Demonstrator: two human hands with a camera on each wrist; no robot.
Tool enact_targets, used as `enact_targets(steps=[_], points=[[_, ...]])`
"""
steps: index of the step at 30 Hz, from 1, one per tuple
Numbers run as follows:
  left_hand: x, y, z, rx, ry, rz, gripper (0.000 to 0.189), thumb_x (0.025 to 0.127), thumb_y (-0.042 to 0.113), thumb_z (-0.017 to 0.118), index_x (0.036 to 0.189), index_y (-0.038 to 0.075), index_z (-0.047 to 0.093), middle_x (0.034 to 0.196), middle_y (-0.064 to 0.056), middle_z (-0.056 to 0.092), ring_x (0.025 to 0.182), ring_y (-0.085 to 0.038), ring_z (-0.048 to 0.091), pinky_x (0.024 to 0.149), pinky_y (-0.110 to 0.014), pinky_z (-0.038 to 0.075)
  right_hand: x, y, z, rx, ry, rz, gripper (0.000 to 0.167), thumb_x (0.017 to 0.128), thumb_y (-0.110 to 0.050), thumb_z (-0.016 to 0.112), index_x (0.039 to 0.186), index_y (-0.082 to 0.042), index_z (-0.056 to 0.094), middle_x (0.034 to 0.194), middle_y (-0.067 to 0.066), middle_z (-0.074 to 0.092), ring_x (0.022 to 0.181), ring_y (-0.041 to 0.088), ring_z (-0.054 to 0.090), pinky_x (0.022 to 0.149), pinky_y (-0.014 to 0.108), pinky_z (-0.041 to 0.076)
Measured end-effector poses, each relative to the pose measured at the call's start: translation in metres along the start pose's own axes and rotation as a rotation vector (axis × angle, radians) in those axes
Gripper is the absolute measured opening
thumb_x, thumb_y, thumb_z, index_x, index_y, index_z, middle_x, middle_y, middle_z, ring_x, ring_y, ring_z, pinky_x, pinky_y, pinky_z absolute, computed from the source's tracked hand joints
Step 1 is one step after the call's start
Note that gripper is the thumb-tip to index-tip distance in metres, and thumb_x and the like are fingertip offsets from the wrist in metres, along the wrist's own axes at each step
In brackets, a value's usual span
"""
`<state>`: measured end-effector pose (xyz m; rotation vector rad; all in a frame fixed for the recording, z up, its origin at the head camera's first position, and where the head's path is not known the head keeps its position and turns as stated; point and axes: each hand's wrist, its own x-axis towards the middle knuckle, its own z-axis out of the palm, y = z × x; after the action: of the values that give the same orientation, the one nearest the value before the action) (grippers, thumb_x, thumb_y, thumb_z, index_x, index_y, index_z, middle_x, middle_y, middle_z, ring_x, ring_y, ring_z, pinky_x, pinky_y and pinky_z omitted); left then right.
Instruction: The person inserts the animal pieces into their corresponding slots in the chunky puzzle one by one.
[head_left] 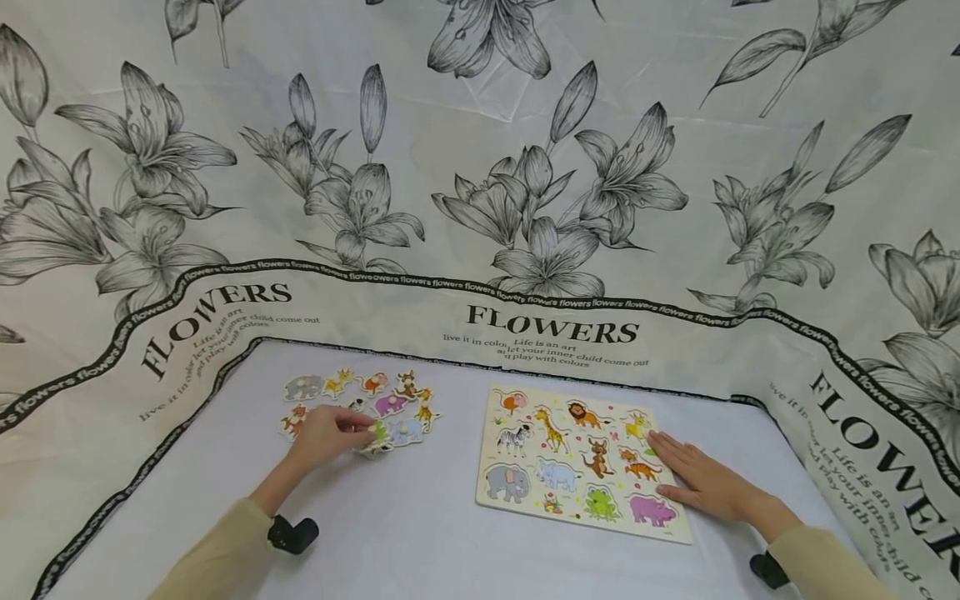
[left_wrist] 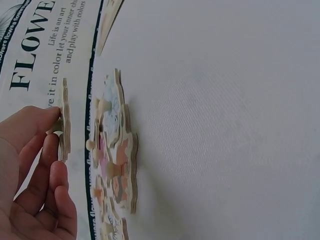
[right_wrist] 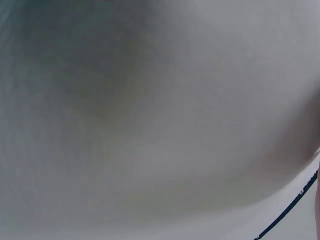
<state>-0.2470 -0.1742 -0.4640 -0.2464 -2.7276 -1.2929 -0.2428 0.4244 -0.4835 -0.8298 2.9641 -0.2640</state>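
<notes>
My left hand (head_left: 326,437) pinches a wooden puzzle piece (left_wrist: 65,120) by its small knob between thumb and fingers. The left wrist view shows this piece edge-on, raised beside the others, its picture turned from view. Around that hand lie several knobbed animal pieces, among them a grey elephant piece (head_left: 303,387), a purple hippo piece (head_left: 390,405) and a light blue elephant piece (head_left: 407,430). To their right is the wooden puzzle board (head_left: 585,400) with printed animals. My right hand (head_left: 708,479) rests with extended fingers on the board's right edge.
A white cloth (head_left: 420,533) covers the table. Behind and at both sides hangs a floral curtain (head_left: 420,325) with a black lettered band. Pale blurred material (right_wrist: 165,125) fills most of the right wrist view.
</notes>
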Motion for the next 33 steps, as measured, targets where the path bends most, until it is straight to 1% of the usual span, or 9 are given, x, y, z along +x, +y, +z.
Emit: enact_targets(steps=[4,10,12,15,17,20,24,27,33], points=[[0.004,0.004,0.01,-0.026,-0.015,0.007,0.019,0.078,0.019,0.079,0.093,0.008,0.076,0.077,-0.001,0.069,0.067,-0.01,0.054,0.057,-0.019,0.044,0.0,0.002,0.003,-0.001,0.007,0.0,0.076,0.094,-0.049,0.053,0.15,-0.004,0.028,0.154,0.023,0.029,0.13,-0.023,-0.015,0.1,-0.001,-0.015],[0.01,0.013,0.026,-0.039,-0.032,-0.013,0.017,0.077,0.02,0.08,0.091,0.011,0.077,0.074,0.001,0.066,0.065,-0.012,0.05,0.054,-0.02,0.04,-0.001,0.002,0.004,-0.007,0.001,0.02,0.077,0.094,-0.051,0.052,0.151,-0.005,0.027,0.155,0.022,0.029,0.133,-0.021,-0.013,0.1,-0.001,-0.015],[0.011,0.017,0.03,-0.039,-0.039,-0.024,0.016,0.077,0.021,0.08,0.091,0.012,0.077,0.074,0.002,0.065,0.065,-0.011,0.049,0.054,-0.02,0.039,-0.001,0.001,0.003,0.0,-0.009,0.035,0.078,0.094,-0.052,0.052,0.151,-0.005,0.027,0.155,0.021,0.028,0.142,-0.011,-0.009,0.1,-0.001,-0.015],[0.013,0.022,0.037,-0.044,-0.035,-0.021,0.015,0.076,0.02,0.08,0.089,0.013,0.077,0.073,0.003,0.064,0.065,-0.011,0.049,0.054,-0.02,0.039,0.0,0.0,0.002,0.01,-0.026,0.06,0.079,0.093,-0.052,0.051,0.151,-0.006,0.026,0.156,0.021,0.027,0.15,0.013,0.006,0.1,-0.001,-0.015],[0.014,0.026,0.041,-0.058,-0.041,-0.004,0.014,0.076,0.019,0.081,0.088,0.013,0.077,0.073,0.003,0.065,0.065,-0.011,0.05,0.055,-0.02,0.04,0.0,-0.001,0.002,0.018,-0.035,0.073,0.079,0.093,-0.053,0.052,0.151,-0.005,0.026,0.156,0.021,0.026,0.148,0.025,0.017,0.099,-0.001,-0.016],[0.016,0.032,0.047,-0.075,-0.051,0.026,0.013,0.075,0.018,0.081,0.087,0.013,0.077,0.073,0.003,0.066,0.065,-0.011,0.051,0.055,-0.02,0.041,0.001,-0.002,0.002,0.022,-0.041,0.082,0.079,0.093,-0.053,0.052,0.151,-0.005,0.026,0.156,0.02,0.025,0.146,0.033,0.022,0.098,-0.001,-0.016],[0.017,0.039,0.056,-0.077,-0.061,0.041,0.013,0.074,0.017,0.081,0.086,0.014,0.078,0.071,0.004,0.066,0.064,-0.01,0.05,0.054,-0.02,0.04,0.001,-0.003,0.002,0.023,-0.037,0.082,0.079,0.093,-0.053,0.052,0.151,-0.006,0.026,0.157,0.019,0.026,0.144,0.036,0.023,0.098,-0.001,-0.016],[0.018,0.043,0.064,-0.084,-0.065,0.065,0.013,0.074,0.016,0.081,0.086,0.013,0.078,0.072,0.003,0.068,0.062,-0.008,0.05,0.053,-0.019,0.04,0.0,-0.003,0.002,0.018,-0.024,0.066,0.078,0.093,-0.052,0.052,0.151,-0.006,0.026,0.156,0.02,0.026,0.145,0.034,0.023,0.099,0.0,-0.016],[0.02,0.052,0.076,-0.112,-0.07,0.083,0.014,0.073,0.014,0.081,0.086,0.011,0.078,0.073,0.001,0.07,0.06,-0.007,0.05,0.053,-0.019,0.041,-0.003,-0.004,0.0,0.014,0.004,0.033,0.076,0.094,-0.049,0.052,0.151,-0.005,0.027,0.155,0.022,0.028,0.149,0.012,0.009,0.101,0.001,-0.015]])
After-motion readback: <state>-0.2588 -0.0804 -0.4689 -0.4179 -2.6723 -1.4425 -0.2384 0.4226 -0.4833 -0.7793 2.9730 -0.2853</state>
